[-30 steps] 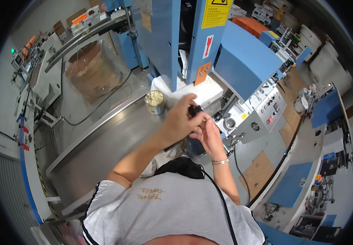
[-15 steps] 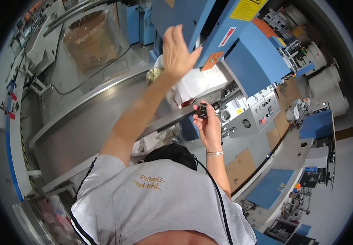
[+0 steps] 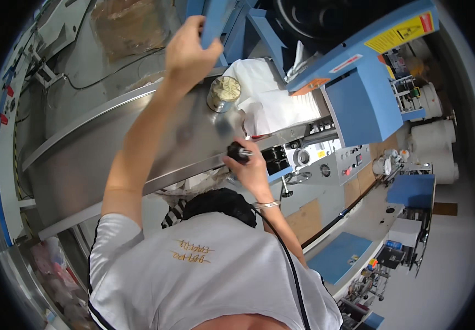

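Note:
My left hand (image 3: 192,55) reaches far forward, its fingers wrapped round the edge of a blue machine door (image 3: 213,25). The door stands swung out, with a dark machine interior (image 3: 325,19) to its right. Closer to me, my right hand (image 3: 253,175) is closed on a small black knob-like piece (image 3: 237,153) with a bright metal part. Its exact kind is unclear. Between the hands, a metal tin (image 3: 222,103) with cream-coloured contents stands on the steel table. A white cloth (image 3: 276,104) lies just right of the tin.
The steel table (image 3: 122,137) curves away left, with a raised metal rim. Right of my right hand are machine parts and a control panel (image 3: 353,162) with a red button. A blue guard (image 3: 364,104) juts out above. A plastic-wrapped brown bale (image 3: 130,27) sits on the floor at far left.
The blue door has swung open leftward with my left hand now on its edge, exposing the dark interior. The tin has come into plain view. My right hand has moved left with the black piece.

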The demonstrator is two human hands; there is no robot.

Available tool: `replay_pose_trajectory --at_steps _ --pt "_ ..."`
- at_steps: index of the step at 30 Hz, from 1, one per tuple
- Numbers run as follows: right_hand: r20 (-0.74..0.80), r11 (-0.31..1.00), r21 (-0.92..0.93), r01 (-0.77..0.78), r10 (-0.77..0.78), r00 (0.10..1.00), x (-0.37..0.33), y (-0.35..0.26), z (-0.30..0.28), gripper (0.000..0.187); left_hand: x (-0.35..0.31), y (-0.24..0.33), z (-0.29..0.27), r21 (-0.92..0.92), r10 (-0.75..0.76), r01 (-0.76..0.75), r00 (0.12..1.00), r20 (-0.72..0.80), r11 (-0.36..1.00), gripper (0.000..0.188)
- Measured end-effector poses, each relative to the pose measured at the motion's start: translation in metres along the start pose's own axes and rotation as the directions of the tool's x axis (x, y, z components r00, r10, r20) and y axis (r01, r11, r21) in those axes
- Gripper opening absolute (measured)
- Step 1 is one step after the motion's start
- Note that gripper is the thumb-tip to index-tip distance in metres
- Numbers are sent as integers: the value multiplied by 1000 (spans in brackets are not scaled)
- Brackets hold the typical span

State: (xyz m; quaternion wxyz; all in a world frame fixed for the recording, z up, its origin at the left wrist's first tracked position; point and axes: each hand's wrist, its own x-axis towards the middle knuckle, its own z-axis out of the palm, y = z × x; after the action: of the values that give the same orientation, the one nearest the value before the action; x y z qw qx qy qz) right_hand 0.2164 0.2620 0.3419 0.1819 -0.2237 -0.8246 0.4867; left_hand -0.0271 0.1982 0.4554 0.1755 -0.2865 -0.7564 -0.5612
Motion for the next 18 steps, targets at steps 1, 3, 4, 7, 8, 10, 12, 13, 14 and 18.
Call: replay_pose_trajectory --at_steps 1,3,4,7,8,10,12,13,14,18 --pt "30 993 -99 67 -65 997 9 -7 7 49 3 -8 -9 -6 -53 53 999 -1 999 41" --pt "64 961 -237 144 -133 989 23 -21 23 51 10 -23 -36 -54 -99 97 994 -47 994 38" --pt "93 941 -298 163 -141 986 32 -18 28 50 17 -28 -41 -90 -153 149 988 -34 985 37" --pt "216 885 -401 237 -160 963 55 -8 53 48 37 -65 -65 -40 -76 73 992 -102 997 39" --pt "243 872 -409 270 -181 953 59 -3 63 48 44 -75 -71 -33 -47 42 985 -165 999 37" --pt "267 872 -404 278 -178 947 67 0 79 48 59 -114 -86 -107 -41 27 991 -130 994 50" --pt "304 896 -371 243 -130 944 71 9 94 49 72 -129 -96 -283 -116 89 990 -77 955 59" --pt "316 906 -352 236 -122 941 74 11 101 49 77 -133 -97 -295 -116 92 991 -67 951 59" --pt "335 913 -341 223 -103 936 76 14 105 51 81 -135 -97 -361 -85 59 995 -57 931 61" --pt "314 933 -265 244 -156 937 84 13 112 55 98 -161 -111 -177 58 -88 984 -167 980 59"
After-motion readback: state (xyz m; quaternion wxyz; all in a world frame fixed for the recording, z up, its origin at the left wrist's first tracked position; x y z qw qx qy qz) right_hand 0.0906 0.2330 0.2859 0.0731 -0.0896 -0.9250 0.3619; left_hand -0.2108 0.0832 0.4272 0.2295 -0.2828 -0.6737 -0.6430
